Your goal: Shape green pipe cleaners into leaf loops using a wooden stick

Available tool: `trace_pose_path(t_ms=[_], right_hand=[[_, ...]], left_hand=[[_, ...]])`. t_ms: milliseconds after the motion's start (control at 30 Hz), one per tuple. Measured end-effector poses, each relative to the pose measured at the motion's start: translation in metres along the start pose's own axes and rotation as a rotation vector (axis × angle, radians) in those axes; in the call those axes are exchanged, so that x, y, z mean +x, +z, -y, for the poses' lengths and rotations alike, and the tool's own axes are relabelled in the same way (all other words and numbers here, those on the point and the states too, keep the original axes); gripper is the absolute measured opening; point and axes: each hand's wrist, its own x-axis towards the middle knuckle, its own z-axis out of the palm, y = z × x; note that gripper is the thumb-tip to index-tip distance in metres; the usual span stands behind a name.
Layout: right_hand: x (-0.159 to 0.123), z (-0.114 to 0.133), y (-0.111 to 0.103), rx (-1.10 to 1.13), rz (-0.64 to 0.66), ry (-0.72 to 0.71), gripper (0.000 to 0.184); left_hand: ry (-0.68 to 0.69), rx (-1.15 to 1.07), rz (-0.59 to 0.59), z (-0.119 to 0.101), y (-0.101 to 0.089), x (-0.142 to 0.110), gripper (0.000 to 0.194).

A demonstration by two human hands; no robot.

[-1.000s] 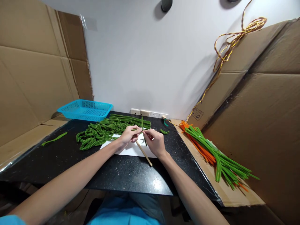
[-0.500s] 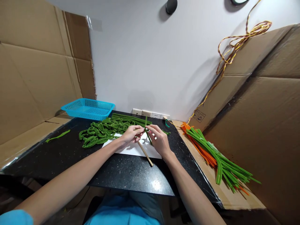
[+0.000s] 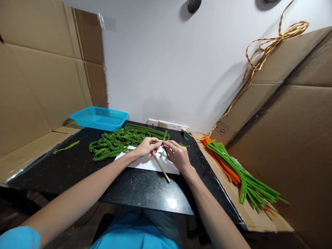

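Slim fuzzy green strip [image 3: 165,135] has tipped rightward.

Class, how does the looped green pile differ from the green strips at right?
The looped pile is bent into loops; the strips mostly straight. The looped pile is darker, the strips brighter. The looped pile lies mainly on the table, the strips over cardboard. Both are green.
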Motion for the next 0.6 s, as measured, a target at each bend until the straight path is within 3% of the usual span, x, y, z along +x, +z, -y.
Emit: trace_pose_path(t_ms=[333, 600], right_hand=[[-0.0028, 0.0049, 0.0069, 0.058, -0.046, 0.054, 0.024], [-0.0017, 0.0089, 0.0041, 0.067, 0.007, 0.061, 0.022]], left_hand=[[0.065, 0.077, -0.065, 0.0035, 0.0032, -0.0002, 0.044], [0.259, 0.291, -0.191, -0.0038, 0.0036, -0.0031, 0.021]])
